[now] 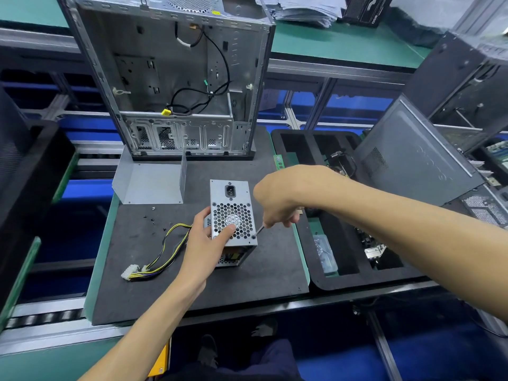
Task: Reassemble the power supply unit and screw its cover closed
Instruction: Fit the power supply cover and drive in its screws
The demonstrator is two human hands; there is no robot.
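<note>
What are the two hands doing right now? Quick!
Left hand: gripping the power supply unit, steadying it.
Right hand: closed around a screwdriver, tip at the unit's lower right corner screw.

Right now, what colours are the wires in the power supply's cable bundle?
Mostly yellow and black wires, ending in a white connector; head view.

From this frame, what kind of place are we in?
Likely a PC assembly or repair line bench: a stripped PC case stands on the mat, foam trays hold parts, and the right hand drives a screwdriver into the PSU.
</note>
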